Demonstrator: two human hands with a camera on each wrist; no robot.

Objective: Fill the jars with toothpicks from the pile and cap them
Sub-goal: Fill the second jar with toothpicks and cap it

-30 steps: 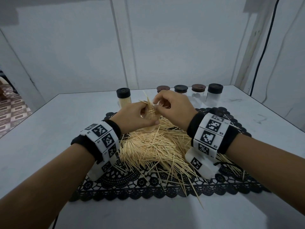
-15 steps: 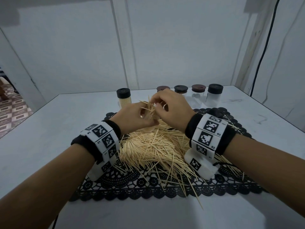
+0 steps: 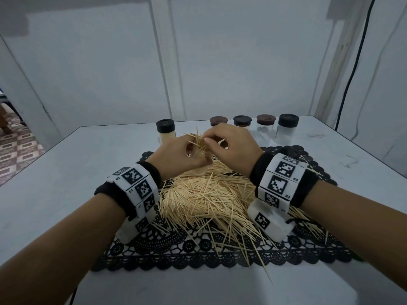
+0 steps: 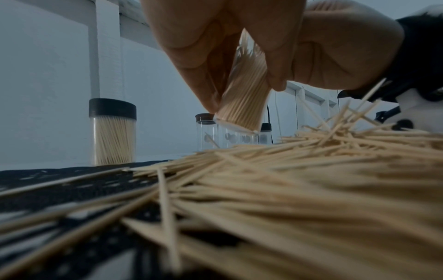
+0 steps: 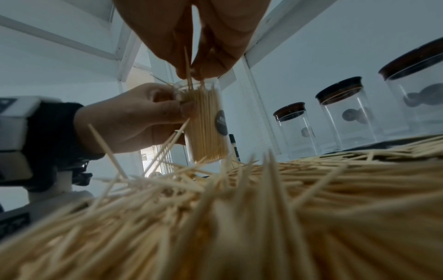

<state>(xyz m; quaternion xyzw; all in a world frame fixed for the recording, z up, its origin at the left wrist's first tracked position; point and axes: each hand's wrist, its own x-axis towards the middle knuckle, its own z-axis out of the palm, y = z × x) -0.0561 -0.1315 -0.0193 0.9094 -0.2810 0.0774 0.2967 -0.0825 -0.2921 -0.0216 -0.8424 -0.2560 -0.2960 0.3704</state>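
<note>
A big pile of toothpicks [image 3: 211,199] lies on a black lace mat [image 3: 198,254]. My left hand [image 3: 178,155] grips an uncapped clear jar [image 5: 206,123] packed with toothpicks, lifted a little above the pile and tilted. The jar [image 4: 242,94] shows between thumb and fingers in the left wrist view. My right hand [image 3: 233,146] is just over the jar's mouth and pinches a few toothpicks [image 5: 188,68] that stick down into it. Several loose toothpicks [image 3: 196,139] fan out above the jar.
A capped jar full of toothpicks [image 3: 166,132] stands at the back left. Several capped empty jars [image 3: 287,128] stand in a row at the back right, behind my right hand. Stray toothpicks [image 3: 253,245] spread over the mat's front. A black cable [image 3: 352,69] hangs at the right wall.
My right hand has crept slightly left over the jar's mouth, working the pinched toothpicks in. The left hand and jar have barely moved.
</note>
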